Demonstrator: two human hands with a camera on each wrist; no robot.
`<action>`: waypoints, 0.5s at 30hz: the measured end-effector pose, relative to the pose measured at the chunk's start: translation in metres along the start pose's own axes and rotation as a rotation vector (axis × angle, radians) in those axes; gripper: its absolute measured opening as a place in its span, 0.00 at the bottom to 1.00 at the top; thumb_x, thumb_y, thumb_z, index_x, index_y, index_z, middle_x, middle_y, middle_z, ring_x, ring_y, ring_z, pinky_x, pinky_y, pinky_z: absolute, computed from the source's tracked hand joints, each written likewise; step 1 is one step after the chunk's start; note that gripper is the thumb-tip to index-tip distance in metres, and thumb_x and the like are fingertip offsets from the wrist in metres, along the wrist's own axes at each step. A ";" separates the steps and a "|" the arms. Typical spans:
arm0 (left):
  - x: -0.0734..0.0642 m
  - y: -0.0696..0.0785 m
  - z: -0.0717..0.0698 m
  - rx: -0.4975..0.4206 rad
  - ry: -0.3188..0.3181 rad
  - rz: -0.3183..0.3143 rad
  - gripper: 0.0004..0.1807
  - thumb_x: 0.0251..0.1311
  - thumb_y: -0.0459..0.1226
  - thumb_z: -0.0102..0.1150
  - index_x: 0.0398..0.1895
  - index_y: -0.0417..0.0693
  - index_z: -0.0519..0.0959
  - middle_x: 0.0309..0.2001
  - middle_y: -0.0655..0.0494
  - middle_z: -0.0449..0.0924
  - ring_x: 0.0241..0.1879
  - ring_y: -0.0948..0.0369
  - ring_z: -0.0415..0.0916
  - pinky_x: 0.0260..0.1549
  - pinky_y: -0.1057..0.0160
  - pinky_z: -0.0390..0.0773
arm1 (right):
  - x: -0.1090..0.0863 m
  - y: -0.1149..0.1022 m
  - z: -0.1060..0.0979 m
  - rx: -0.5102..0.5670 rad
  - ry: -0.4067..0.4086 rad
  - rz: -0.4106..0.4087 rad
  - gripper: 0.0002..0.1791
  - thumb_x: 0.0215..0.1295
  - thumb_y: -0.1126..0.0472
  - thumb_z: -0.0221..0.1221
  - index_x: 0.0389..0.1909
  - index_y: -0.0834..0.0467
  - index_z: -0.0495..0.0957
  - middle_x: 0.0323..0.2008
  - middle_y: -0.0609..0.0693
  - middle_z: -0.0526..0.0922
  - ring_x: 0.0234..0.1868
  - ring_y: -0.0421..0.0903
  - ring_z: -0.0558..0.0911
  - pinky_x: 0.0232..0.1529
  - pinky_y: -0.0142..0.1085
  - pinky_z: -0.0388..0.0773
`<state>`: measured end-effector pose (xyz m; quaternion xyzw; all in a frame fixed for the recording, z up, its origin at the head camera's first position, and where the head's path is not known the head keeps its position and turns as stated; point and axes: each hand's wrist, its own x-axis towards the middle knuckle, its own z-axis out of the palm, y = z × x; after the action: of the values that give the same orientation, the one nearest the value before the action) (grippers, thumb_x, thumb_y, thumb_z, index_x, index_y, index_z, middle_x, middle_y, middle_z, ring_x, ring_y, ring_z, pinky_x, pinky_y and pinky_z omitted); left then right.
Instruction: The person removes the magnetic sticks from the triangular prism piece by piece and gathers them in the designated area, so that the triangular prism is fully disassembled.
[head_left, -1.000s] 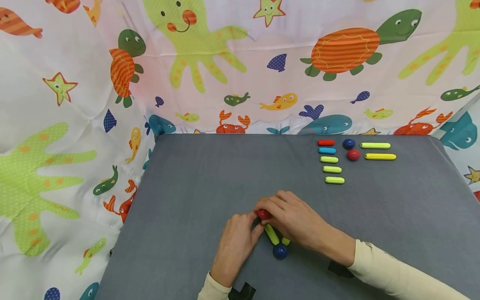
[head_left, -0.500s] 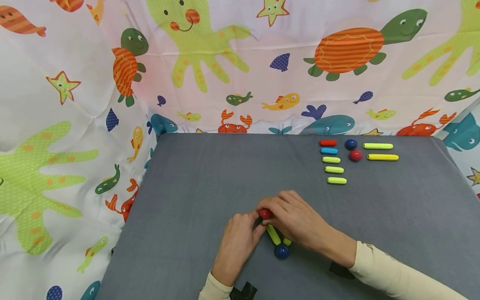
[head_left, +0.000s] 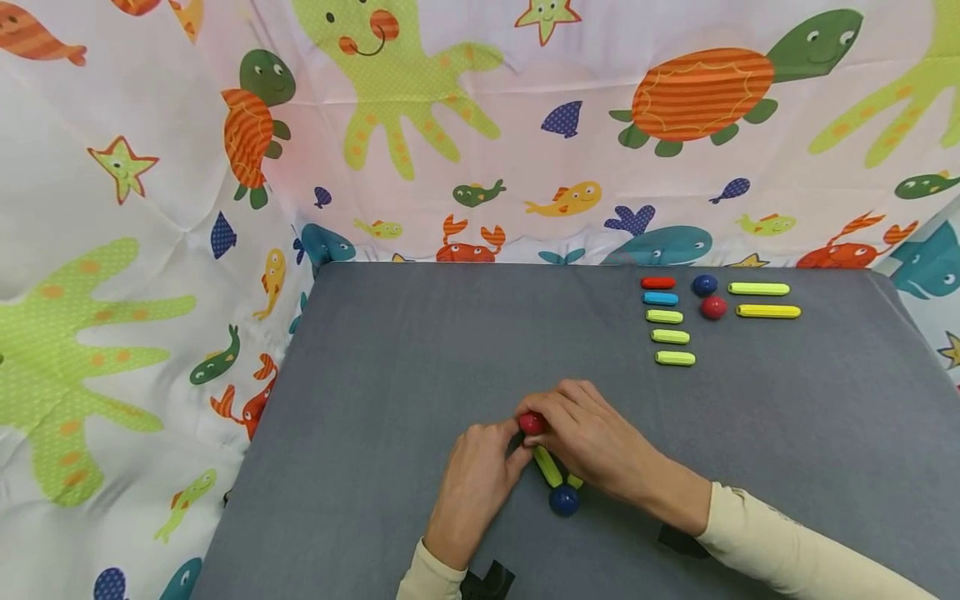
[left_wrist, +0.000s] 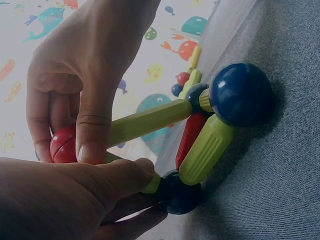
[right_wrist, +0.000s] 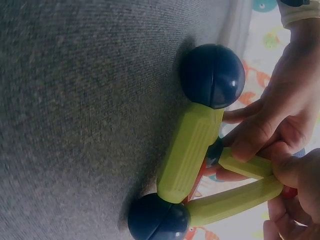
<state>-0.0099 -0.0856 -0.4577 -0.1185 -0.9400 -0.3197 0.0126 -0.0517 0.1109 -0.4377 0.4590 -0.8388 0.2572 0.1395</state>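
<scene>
Between the two hands stands a small ball-and-rod toy structure, with blue balls at its base and green rods leaning up to a red ball [head_left: 532,423]. My right hand [head_left: 600,437] pinches the red ball at the top, thumb and fingers around it. Close beside it, my left hand [head_left: 476,479] pinches a green rod [right_wrist: 245,162] below the red ball. In the left wrist view, a blue ball [left_wrist: 240,95] rests on the grey cloth, joined by a short green rod [left_wrist: 207,150] to another blue ball [left_wrist: 181,194]. A red rod [left_wrist: 190,137] shows behind.
Loose pieces lie at the back right of the grey table [head_left: 420,350]: short green rods [head_left: 675,358], a red rod [head_left: 657,283], a light blue rod [head_left: 660,298], a blue ball [head_left: 705,285], a red ball [head_left: 713,307] and a longer yellow rod [head_left: 768,312]. A printed curtain [head_left: 480,125] hangs behind.
Both hands keep the same hold on the structure. The head view has shifted slightly; the loose pieces lie as before.
</scene>
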 end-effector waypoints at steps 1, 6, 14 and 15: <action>0.000 0.000 0.000 -0.001 -0.001 0.000 0.04 0.63 0.37 0.75 0.35 0.52 0.86 0.16 0.67 0.66 0.17 0.72 0.54 0.14 0.70 0.60 | -0.001 0.000 0.000 0.010 0.003 0.000 0.18 0.73 0.55 0.67 0.59 0.56 0.79 0.49 0.46 0.81 0.44 0.43 0.76 0.49 0.43 0.77; 0.002 0.000 0.001 -0.034 -0.013 0.006 0.02 0.67 0.39 0.73 0.38 0.53 0.87 0.16 0.65 0.70 0.15 0.73 0.55 0.12 0.70 0.60 | -0.002 0.003 -0.005 0.046 0.035 -0.008 0.17 0.74 0.59 0.67 0.59 0.58 0.79 0.49 0.47 0.82 0.45 0.44 0.77 0.50 0.42 0.78; 0.004 0.001 0.001 -0.037 -0.005 0.014 0.10 0.68 0.42 0.72 0.50 0.55 0.90 0.19 0.62 0.80 0.12 0.74 0.60 0.11 0.70 0.62 | 0.000 0.008 -0.013 0.019 0.055 -0.015 0.22 0.68 0.62 0.73 0.59 0.59 0.78 0.48 0.49 0.82 0.46 0.46 0.78 0.49 0.46 0.79; 0.005 0.002 0.001 -0.037 -0.009 0.017 0.10 0.69 0.43 0.71 0.50 0.55 0.90 0.17 0.63 0.77 0.12 0.74 0.58 0.11 0.70 0.60 | -0.001 0.007 -0.013 0.017 0.056 -0.018 0.22 0.66 0.62 0.73 0.58 0.59 0.79 0.48 0.48 0.82 0.45 0.46 0.78 0.49 0.45 0.79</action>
<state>-0.0138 -0.0827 -0.4573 -0.1281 -0.9330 -0.3362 0.0089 -0.0573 0.1222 -0.4296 0.4603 -0.8282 0.2760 0.1614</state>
